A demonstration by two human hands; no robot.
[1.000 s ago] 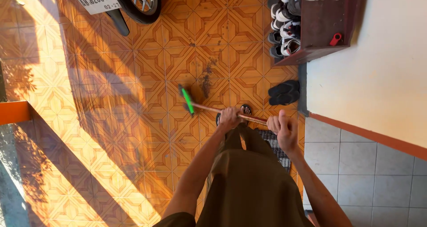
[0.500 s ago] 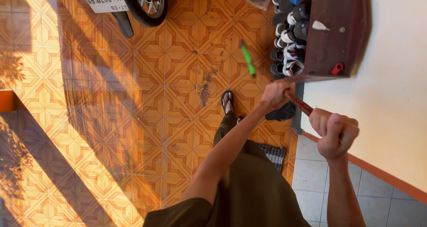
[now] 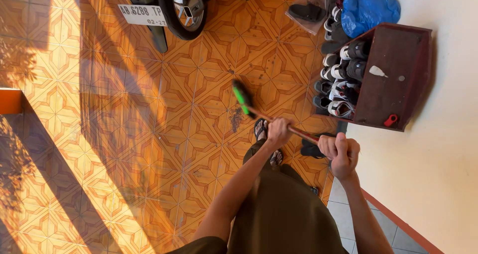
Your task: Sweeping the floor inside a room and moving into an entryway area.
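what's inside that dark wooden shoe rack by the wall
The shoe rack holds rows of shoes, mostly black and white sneakers, with their ends facing the open side. The rack's wooden side panel covers the rest, so how many pairs there are cannot be seen.

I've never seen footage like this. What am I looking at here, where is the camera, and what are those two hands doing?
No machine here: a person wears a camera on the head, so the one picture looks straight down past their body onto a patterned orange tiled floor. The two arms reaching out are the person's own. The left hand grips a broom partway down its stick, and the right hand grips the stick's upper end. The green broom head rests on the floor beside a small patch of dark dirt. The person's sandalled feet show below the hands. Around them stand a dark wooden shoe rack full of shoes, a blue bag and the rear wheel of a motorbike.
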